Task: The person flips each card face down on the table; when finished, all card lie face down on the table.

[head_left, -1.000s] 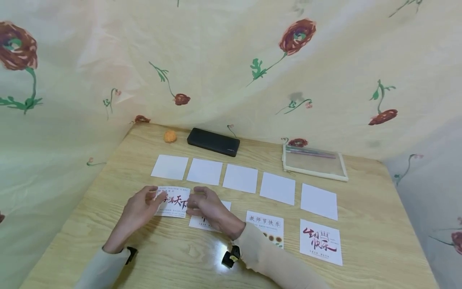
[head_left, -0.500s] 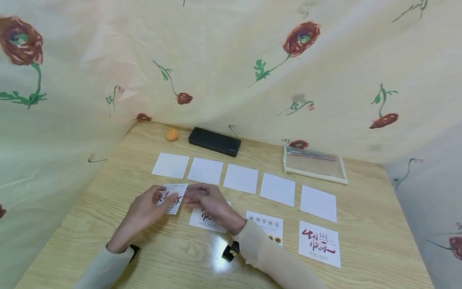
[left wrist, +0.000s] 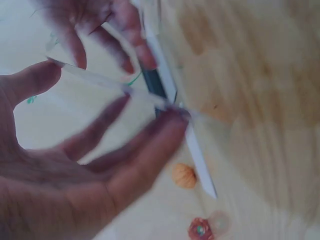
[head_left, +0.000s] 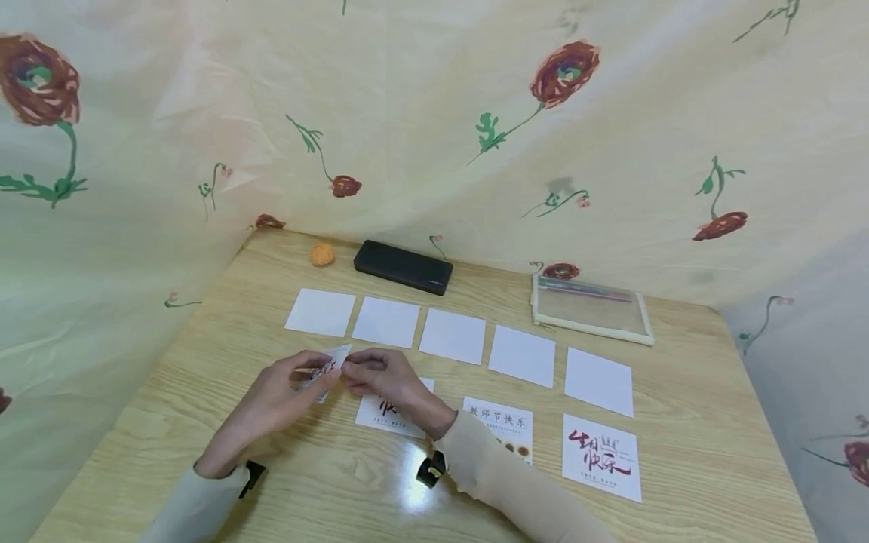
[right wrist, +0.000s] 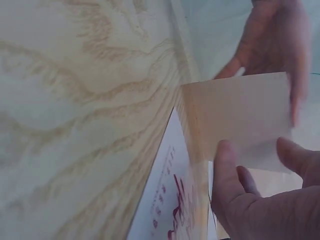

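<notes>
A small white card with red lettering (head_left: 331,365) is lifted off the wooden table (head_left: 706,452) and tilted steeply between both hands. My left hand (head_left: 317,375) pinches its left side and my right hand (head_left: 353,369) pinches its right edge. In the left wrist view the card (left wrist: 107,82) shows nearly edge-on between the thumb and fingers of my left hand (left wrist: 100,107). In the right wrist view the card's blank back (right wrist: 240,115) fills the middle. My right hand (right wrist: 257,162) holds its lower edge there.
A row of blank white cards (head_left: 453,335) lies beyond the hands. Printed cards (head_left: 601,455) (head_left: 498,424) (head_left: 388,411) lie nearer. A black case (head_left: 402,266), an orange ball (head_left: 322,255) and a clear pouch (head_left: 592,308) sit at the back. Floral cloth walls (head_left: 434,113) surround the table.
The lettered card lay flat under both hands a second ago. It has been lifted and turned up on edge between them, uncovering the printed card beneath the right hand.
</notes>
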A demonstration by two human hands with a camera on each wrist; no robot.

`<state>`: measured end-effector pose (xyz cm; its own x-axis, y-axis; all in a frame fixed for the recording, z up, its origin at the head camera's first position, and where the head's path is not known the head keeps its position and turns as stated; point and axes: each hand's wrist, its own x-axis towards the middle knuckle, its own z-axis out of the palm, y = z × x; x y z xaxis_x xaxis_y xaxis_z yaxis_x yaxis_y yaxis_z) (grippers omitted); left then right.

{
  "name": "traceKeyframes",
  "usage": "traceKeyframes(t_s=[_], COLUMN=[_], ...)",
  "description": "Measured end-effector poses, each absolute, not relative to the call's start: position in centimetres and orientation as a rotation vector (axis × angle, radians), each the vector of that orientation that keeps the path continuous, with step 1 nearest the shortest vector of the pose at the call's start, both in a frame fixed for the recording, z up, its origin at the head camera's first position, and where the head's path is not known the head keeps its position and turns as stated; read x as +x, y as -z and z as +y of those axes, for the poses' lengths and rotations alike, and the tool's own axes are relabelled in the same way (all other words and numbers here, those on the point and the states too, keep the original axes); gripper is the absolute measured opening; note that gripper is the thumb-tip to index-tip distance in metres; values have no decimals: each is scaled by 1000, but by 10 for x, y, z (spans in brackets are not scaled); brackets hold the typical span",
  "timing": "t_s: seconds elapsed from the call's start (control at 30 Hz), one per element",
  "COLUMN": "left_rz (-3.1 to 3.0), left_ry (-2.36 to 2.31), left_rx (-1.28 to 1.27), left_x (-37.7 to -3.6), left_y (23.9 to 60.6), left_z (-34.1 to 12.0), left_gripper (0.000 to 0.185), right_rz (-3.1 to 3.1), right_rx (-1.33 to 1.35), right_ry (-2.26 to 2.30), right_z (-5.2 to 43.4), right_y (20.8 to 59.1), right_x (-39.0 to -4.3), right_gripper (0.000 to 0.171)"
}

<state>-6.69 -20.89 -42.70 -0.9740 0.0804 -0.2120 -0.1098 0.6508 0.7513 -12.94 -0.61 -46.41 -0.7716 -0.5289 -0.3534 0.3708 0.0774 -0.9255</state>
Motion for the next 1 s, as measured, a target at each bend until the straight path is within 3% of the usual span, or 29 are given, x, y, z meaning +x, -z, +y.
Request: traceKeyframes(t_s=[0.17,0.57,0.87,1.0], left_rz=[2657,2809,2826,2801], left_ry=[-1370,-1545,-1612,-1546], left_rx=[105,154,-77,-171], left_x=[-69,-65,-67,-69], left_y=[422,418,413,415], left_z=[-213,-211,-223,-233], left_gripper=[33,25,26,28], right_rz=[1761,1854,2008,2034], right_rx=[-171,-145,-87,-112], right_ry=[1717,1639,1674,1691], right_z=[-7,-12,-8,-3], right_y=[465,461,466,468], right_x=[-129,-129,-136,-142], right_gripper=[57,82,42,33])
